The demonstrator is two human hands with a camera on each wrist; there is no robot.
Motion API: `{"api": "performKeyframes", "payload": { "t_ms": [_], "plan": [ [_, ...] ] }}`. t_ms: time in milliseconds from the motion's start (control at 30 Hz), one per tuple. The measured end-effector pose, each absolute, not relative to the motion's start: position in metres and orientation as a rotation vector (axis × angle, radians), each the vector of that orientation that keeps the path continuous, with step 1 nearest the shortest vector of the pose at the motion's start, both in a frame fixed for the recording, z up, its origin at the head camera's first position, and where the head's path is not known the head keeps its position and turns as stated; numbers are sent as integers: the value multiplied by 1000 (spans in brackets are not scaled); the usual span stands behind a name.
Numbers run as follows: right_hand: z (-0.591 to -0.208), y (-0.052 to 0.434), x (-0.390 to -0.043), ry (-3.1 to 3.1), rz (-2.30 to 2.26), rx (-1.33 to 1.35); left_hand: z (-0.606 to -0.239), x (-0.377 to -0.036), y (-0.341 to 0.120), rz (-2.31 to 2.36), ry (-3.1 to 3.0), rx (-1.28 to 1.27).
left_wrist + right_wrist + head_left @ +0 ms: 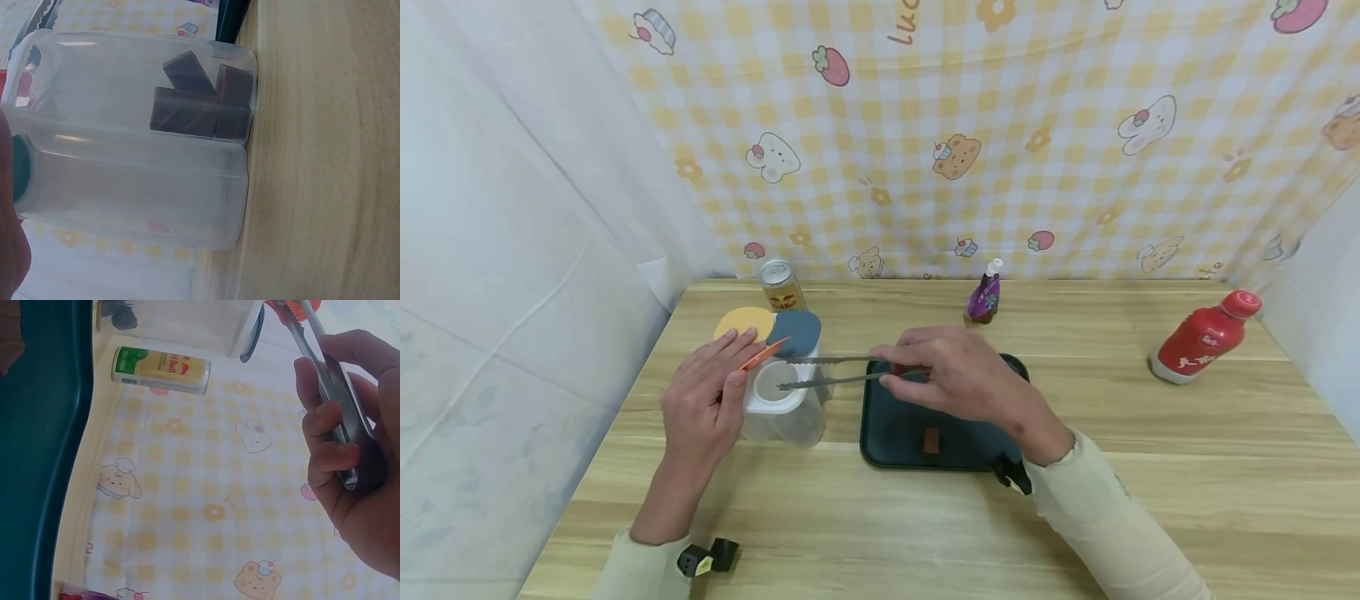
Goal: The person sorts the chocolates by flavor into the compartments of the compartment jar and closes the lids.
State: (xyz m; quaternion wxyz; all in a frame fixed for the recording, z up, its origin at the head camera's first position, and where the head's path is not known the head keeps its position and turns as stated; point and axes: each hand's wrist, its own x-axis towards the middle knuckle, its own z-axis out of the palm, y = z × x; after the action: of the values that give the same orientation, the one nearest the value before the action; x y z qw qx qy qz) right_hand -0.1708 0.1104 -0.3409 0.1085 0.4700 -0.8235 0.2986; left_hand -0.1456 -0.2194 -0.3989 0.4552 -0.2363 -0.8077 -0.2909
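My left hand (700,404) lies with extended fingers over the yellow lid (743,323) of a clear container with several compartments (801,421). Its thumb side touches a raised orange lid (766,353). My right hand (955,371) grips metal tongs (842,380), also seen as tongs (340,400) in the right wrist view. The tong tips stand apart at the container's uncovered round mouth, with nothing visible between them. Dark brown blocks (187,112) lie at the bottom of one compartment. Another brown block (932,441) sits on a dark tray (887,450), below the right forearm.
A dark blue lid (797,332) covers another compartment. Behind the container stands a drink can (782,287). A small purple pouch (983,298) is at the table's back edge, and a red bottle (1202,340) stands at the right. A patterned curtain hangs behind.
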Motion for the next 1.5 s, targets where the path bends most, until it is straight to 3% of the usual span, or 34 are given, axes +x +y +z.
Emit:
{"api": "performKeyframes", "payload": {
  "t_ms": [567,967,1500],
  "plan": [
    [-366,167,-139,-2625,770,1025,-398,-147,-219,-718,-1986,-574],
    [-387,220,-103,-2749,708,948,-400,-146,-219,-720,-1982,-577],
    [-395,222,-65,-2815,590,825,-400,-147,-219,-717,-1968,-581]
  ]
}}
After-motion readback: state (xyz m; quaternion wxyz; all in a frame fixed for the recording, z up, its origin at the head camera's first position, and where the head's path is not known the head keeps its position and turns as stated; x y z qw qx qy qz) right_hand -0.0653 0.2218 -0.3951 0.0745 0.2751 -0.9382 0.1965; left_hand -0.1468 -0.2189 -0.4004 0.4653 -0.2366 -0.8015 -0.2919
